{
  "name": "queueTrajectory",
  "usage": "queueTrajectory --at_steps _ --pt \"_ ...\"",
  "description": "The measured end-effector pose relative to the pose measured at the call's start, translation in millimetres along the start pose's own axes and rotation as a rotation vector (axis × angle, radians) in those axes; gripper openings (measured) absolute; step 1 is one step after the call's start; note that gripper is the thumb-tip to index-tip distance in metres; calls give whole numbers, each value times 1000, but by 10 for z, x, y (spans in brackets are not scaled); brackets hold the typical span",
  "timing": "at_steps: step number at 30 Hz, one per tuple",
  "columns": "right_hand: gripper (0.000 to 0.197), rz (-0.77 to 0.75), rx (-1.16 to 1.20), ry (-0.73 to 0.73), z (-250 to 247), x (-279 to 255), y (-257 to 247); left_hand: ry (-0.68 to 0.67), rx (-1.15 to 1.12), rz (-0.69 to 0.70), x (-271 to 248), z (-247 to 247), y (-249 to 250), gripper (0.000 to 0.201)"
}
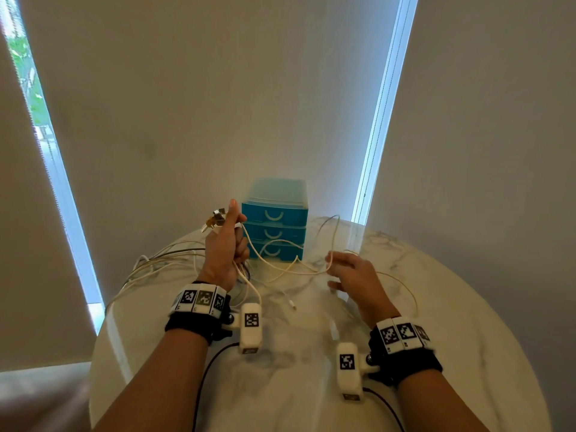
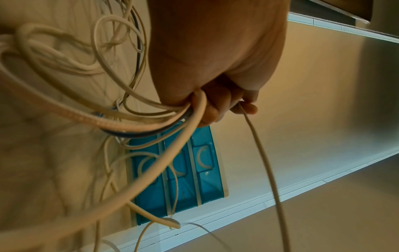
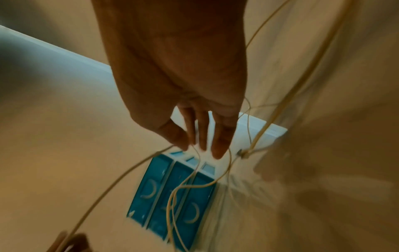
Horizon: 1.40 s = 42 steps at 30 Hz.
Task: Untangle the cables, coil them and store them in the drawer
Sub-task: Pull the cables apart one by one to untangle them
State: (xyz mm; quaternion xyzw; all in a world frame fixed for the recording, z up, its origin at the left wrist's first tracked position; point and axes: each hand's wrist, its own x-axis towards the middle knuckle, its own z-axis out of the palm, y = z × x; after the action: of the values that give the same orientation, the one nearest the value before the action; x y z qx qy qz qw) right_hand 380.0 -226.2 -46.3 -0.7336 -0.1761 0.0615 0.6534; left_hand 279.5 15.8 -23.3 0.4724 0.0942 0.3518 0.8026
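**Cables gathered in the left hand, one strand running to the right**

Centrally, the left hand (image 1: 225, 248) is gripping a bundle of cables (image 2: 138, 119), fingers curled tightly round the strands with the thumb standing upright; metal connectors (image 1: 215, 219) are projecting beyond the fist, their types too small to identify. From the wrist view, the bundle is entering the fist as several pale strands and one dark strand, though how they are crossing inside the palm is hidden. A single white cable (image 1: 280, 269) is sagging from this fist toward the right hand (image 1: 355, 277), which is hovering over the table with fingers extended and slightly spread. In the right wrist view a thin strand is passing at the fingertips (image 3: 218, 150); motion blur is preventing any judgement of whether it is being pinched or merely touched. Loose loops are trailing over the marble table (image 1: 452, 307) to the left and right of both hands. The blue drawer unit (image 1: 276, 222) is standing upright at the far edge of the table behind the hands, all three drawers pushed in. Both forearms are cut off at the lower frame edge.
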Motion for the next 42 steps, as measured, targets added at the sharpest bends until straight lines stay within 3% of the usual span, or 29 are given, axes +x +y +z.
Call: queueTrajectory --at_steps 2,4,6,8,11,12,14,16,17,20,22,24,28,32,37,39,42 --pt "39 -55 -143 136 49 -22 -49 -2 -8 -11 -11 3 21 40" --pt "37 -224 -197 291 116 -68 -214 3 -12 -18 -10 -6 47 39" --pt "26 -407 -234 279 237 -93 -416 -1 -13 -28 -11 1 47 40" --pt "17 -506 -373 65 474 -55 -555 -3 10 -36 -4 -29 37 41" --pt "15 -493 -868 -361 819 93 -572 -9 37 -60 16 -57 9 42" --pt "15 -473 -1016 -450 888 147 -551 -8 39 -70 20 -59 1 42" --pt "12 -467 -1173 -495 970 238 -542 -6 37 -96 28 -57 -8 43" --pt "13 -516 -1067 -388 1020 312 -577 -28 49 -110 32 -53 4 44" --pt "16 -516 -901 -299 1028 331 -632 -41 80 -115 23 -45 14 44" --pt "29 -314 -336 -152 1017 356 -924 -95 219 -134 -51 19 33 46" --pt "39 -154 -235 -218 958 345 -1137 -157 304 -159 -108 87 35 46" --pt "42 -54 -326 -326 885 355 -1272 -243 384 -178 -150 130 36 45" --pt "38 3 -426 -482 754 414 -1305 -372 552 -192 -206 158 76 45" --pt "25 30 -197 -534 660 413 -1270 -441 642 -186 -239 169 83 46" --pt "24 11 278 -305 466 291 -1091 -350 591 -107 -212 141 82 44" --pt "25 31 527 -228 426 176 -900 -278 505 -90 -190 139 62 57" --pt "30 50 654 -212 549 -41 -491 -201 323 -126 -147 173 26 75"
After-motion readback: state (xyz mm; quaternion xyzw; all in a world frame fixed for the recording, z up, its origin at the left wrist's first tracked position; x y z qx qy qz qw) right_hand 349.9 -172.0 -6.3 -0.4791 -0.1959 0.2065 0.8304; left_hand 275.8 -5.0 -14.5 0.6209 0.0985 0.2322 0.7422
